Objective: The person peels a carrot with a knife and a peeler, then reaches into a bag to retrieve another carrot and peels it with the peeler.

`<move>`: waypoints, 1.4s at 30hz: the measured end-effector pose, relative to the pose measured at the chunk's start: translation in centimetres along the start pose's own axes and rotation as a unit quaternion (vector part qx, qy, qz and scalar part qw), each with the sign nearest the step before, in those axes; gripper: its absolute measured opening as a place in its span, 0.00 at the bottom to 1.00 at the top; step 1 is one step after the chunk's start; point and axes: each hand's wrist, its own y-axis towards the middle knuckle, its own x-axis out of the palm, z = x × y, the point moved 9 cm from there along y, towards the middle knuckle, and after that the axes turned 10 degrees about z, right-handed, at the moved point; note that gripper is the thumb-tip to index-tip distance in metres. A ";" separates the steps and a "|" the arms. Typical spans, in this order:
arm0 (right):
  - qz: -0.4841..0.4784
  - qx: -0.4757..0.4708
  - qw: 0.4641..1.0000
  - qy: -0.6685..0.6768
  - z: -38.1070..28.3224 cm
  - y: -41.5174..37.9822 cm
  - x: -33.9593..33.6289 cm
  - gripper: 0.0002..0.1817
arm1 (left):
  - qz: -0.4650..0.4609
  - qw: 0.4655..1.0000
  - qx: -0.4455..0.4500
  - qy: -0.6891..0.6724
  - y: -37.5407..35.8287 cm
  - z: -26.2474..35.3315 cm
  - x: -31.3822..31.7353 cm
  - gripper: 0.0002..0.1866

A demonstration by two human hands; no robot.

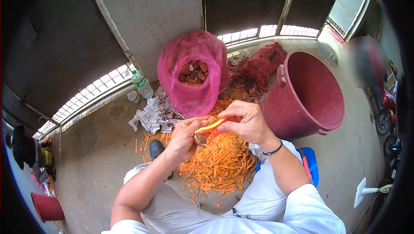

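Note:
My left hand (186, 138) is closed around a carrot (201, 138), whose brownish end shows below the fingers. In my right hand (245, 122) is a red and yellow peeler (211, 128), held across the carrot at the middle of the view. Beneath both hands, a large heap of orange peelings (220, 165) lies on the floor between my legs. Behind the hands stands an open pink mesh sack (196, 98) with carrots (194, 73) inside.
A big red bin (280, 104) stands to the right, with a red mesh sack (264, 63) behind it. Crumpled paper (156, 111), a cup (133, 97) and a green-labelled bottle (142, 84) are left of the pink sack. A blue stool (311, 165) shows beside my right leg.

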 end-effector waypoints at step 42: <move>0.033 0.008 0.995 -0.096 0.6 0.7 -2.4 0.14 | 0.012 0.993 0.111 0.039 -2.0 -0.7 -2.0 0.22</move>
